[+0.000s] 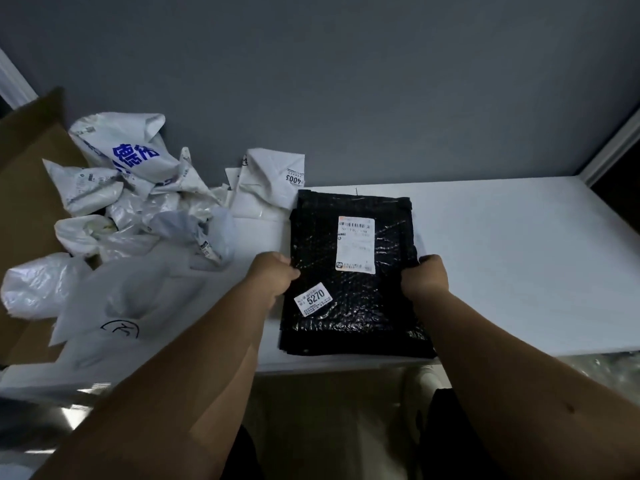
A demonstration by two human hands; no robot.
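Plain grey-blue wall (346, 81) is seen behind a white table (519, 258) set against it. Lighting is dim and flat. White trim (14, 81) is seen at the upper left, and a white frame (611, 147) at the right, with darkness beyond it. A brown cardboard box (24, 188) is stood at the table's left end, and tan floor (329, 420) is glimpsed below the front edge.

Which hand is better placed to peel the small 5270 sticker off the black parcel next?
Left, probably. The left hand grips the left edge of the parcel, right beside the sticker. The right hand grips the opposite edge, with the parcel's width between it and the sticker.
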